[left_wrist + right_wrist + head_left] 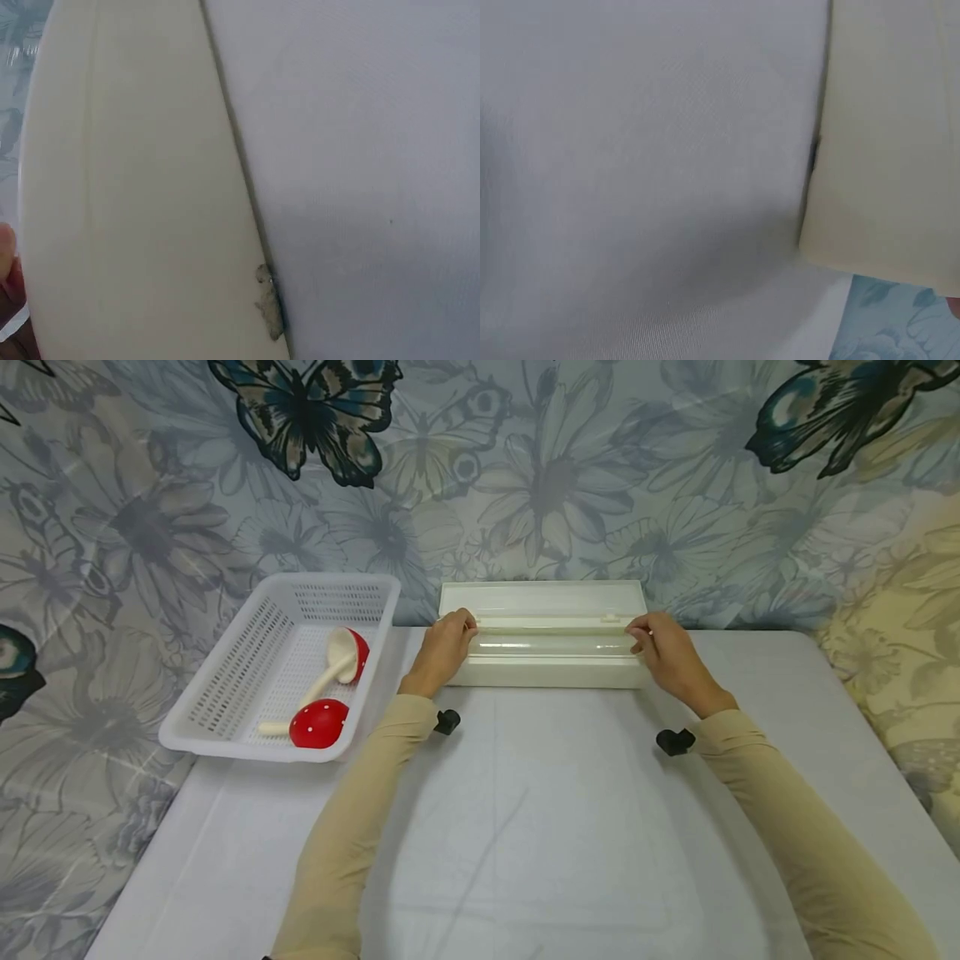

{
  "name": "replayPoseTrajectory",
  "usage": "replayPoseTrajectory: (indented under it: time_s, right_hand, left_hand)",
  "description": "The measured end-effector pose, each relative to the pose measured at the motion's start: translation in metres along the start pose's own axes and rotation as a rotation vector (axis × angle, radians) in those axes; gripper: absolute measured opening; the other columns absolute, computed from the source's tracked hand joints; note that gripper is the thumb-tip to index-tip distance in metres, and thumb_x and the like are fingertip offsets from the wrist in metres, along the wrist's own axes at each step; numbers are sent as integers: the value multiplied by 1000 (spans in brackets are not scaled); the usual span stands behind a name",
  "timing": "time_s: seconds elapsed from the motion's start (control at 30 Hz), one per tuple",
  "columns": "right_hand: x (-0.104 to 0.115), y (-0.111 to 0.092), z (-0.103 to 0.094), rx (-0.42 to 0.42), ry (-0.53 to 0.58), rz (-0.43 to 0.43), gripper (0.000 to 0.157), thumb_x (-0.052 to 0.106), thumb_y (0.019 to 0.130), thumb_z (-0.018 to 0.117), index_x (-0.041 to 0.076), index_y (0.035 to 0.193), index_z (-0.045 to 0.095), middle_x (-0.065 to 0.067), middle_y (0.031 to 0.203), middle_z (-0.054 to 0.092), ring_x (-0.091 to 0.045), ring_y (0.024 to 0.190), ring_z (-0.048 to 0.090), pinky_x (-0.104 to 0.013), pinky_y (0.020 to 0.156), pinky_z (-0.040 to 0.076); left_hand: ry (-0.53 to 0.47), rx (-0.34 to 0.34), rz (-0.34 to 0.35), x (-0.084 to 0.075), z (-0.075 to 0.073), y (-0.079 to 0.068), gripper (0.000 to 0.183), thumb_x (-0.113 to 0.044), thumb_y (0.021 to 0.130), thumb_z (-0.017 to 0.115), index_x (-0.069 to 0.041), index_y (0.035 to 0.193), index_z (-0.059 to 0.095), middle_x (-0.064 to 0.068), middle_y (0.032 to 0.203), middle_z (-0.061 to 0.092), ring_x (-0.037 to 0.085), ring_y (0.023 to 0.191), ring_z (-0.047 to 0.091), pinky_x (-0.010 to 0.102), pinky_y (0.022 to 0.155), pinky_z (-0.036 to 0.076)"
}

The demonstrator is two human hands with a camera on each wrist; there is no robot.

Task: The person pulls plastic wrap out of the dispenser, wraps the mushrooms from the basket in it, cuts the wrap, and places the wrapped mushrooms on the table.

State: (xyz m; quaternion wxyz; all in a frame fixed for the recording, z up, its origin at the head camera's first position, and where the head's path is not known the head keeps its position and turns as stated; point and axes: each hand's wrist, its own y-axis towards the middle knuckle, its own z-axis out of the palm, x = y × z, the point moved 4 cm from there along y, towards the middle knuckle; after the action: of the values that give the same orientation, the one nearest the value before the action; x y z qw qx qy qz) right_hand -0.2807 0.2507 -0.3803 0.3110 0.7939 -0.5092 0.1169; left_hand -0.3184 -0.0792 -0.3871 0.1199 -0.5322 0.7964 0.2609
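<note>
A long cream cling film dispenser (551,673) lies at the back of the table, its lid (540,597) raised behind it. Clear film (555,643) shows along its front opening, between the two hands. At the left end my left hand (442,647) pinches the film's edge between thumb and fingers. My right hand (667,652) does the same at the right end, with fingertips right at the dispenser's corner. Both wrist views mostly take in the dispenser's front wall (150,180) and its end (892,180); only bits of fingers (6,255) appear there.
A white plastic basket (225,672) on the left holds two red, white-dotted ladles (318,724) with cream handles. White cloth (525,827) covers the table. Patterned fabric with butterflies (307,414) hangs close behind the dispenser.
</note>
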Motion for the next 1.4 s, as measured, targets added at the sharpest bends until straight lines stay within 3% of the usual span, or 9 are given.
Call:
replayPoseTrajectory:
  time_s: [0.13,0.33,0.47,0.6,0.77,0.9,1.03,1.13,1.4]
  right_hand:
    - [-1,1,-1,-32,4,2,26,13,107,41,-9,114,53,-26,105,53,-36,81,64,-24,67,42]
    - [-1,3,1,-28,-25,-1,26,14,107,39,-7,115,52,-25,105,52,-35,82,63,-35,71,43]
    - [-2,3,1,-13,-20,10,27,14,108,38,-8,115,51,-25,105,51,-36,83,63,-37,71,43]
    - [-2,3,1,-15,-12,3,27,14,108,38,-8,114,52,-25,104,50,-36,83,62,-34,71,42]
    - [-1,2,1,-20,-7,5,27,14,107,38,-8,115,52,-24,104,51,-35,83,62,-31,69,41]
    - [-1,1,0,-20,-3,11,26,13,107,39,-8,115,52,-24,104,51,-35,83,63,-30,69,42]
    - [0,-1,1,-21,2,12,25,13,107,39,-8,115,52,-24,103,51,-35,83,62,-31,69,43]
    - [0,-1,1,-25,5,7,25,13,107,40,-8,115,53,-24,103,52,-35,82,63,-31,70,42]
    - [1,-1,-1,-36,10,-10,23,11,106,43,-8,114,54,-24,103,53,-35,82,64,-25,68,41]
  left_hand:
    - [-57,23,5,0,-4,1,16,-17,104,51,-3,110,57,12,100,61,24,89,58,35,78,51]
    - [-106,-4,-1,3,-8,0,18,-20,101,57,-5,109,63,12,91,60,21,79,54,32,72,47]
    - [-68,-12,-4,4,-6,1,21,-23,102,56,-8,112,65,11,82,67,20,67,54,30,63,46]
    - [-49,-14,-9,5,-4,1,21,-25,102,56,-9,113,66,11,94,73,21,73,61,32,65,50]
    - [-50,-11,-24,7,-1,-1,23,-27,93,70,-9,108,68,9,101,72,25,85,62,36,74,51]
    - [-8,-10,-58,6,-1,-1,29,-29,86,79,-8,102,65,5,94,68,21,82,60,32,70,49]
    - [83,10,-83,4,0,1,29,-32,84,80,-10,93,64,4,84,64,18,72,56,29,62,45]
    - [133,28,-97,3,3,3,25,-33,84,79,-12,94,69,5,85,65,19,76,58,29,65,48]
    - [169,26,-101,1,4,6,15,-23,89,75,-12,99,76,5,87,70,19,74,63,28,62,50]
